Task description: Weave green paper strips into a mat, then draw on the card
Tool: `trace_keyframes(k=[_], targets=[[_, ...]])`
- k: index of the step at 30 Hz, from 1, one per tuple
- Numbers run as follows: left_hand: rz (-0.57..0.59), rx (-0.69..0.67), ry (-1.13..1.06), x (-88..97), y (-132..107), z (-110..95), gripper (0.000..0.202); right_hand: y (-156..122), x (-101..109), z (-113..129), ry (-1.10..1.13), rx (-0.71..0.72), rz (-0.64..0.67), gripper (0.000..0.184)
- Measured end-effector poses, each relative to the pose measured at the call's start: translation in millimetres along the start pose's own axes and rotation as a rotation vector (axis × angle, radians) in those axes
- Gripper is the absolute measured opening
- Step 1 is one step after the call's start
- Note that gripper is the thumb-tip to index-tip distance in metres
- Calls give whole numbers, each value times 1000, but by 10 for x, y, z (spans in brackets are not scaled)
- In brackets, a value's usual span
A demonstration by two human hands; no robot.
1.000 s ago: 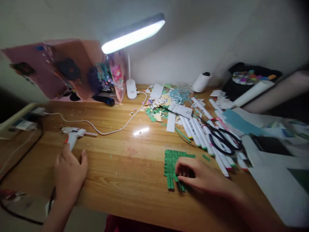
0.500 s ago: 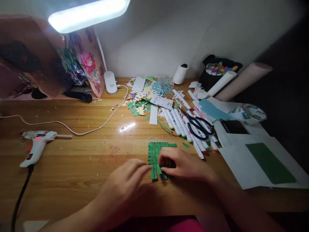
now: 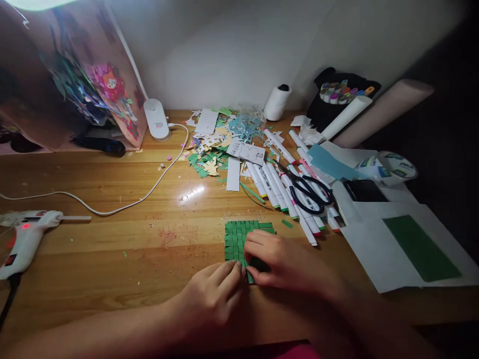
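A small mat woven from green paper strips (image 3: 239,235) lies on the wooden desk (image 3: 112,259) near its front edge. My right hand (image 3: 286,262) rests on the mat's lower right part, fingers curled and pressing on the strips. My left hand (image 3: 213,294) lies at the mat's lower left corner, its fingertips together and touching the strip ends. The lower half of the mat is hidden under both hands.
A white glue gun (image 3: 26,239) with a lit red light lies at the far left, its cord trailing off the edge. White markers (image 3: 279,187), black scissors (image 3: 309,192), paper scraps (image 3: 217,149), a lamp base (image 3: 156,119), a tape roll (image 3: 387,169) and a green sheet (image 3: 421,247) on white paper are behind and right.
My left hand left the glue gun, crossed the desk to the right and now touches the mat's lower left corner. The view swung right and down.
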State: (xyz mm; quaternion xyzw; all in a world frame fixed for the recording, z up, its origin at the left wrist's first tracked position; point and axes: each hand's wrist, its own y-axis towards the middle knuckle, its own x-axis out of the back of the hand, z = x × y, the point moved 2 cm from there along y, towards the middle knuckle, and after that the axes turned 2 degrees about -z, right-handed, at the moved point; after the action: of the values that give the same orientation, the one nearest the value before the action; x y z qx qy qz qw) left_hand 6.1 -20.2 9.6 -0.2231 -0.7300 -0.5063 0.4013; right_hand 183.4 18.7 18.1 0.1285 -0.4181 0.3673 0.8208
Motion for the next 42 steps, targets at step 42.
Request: trace_keyframes(k=[42], targets=[[108, -102, 170, 27, -105, -158, 33, 44, -48, 53, 18, 34, -83, 6]])
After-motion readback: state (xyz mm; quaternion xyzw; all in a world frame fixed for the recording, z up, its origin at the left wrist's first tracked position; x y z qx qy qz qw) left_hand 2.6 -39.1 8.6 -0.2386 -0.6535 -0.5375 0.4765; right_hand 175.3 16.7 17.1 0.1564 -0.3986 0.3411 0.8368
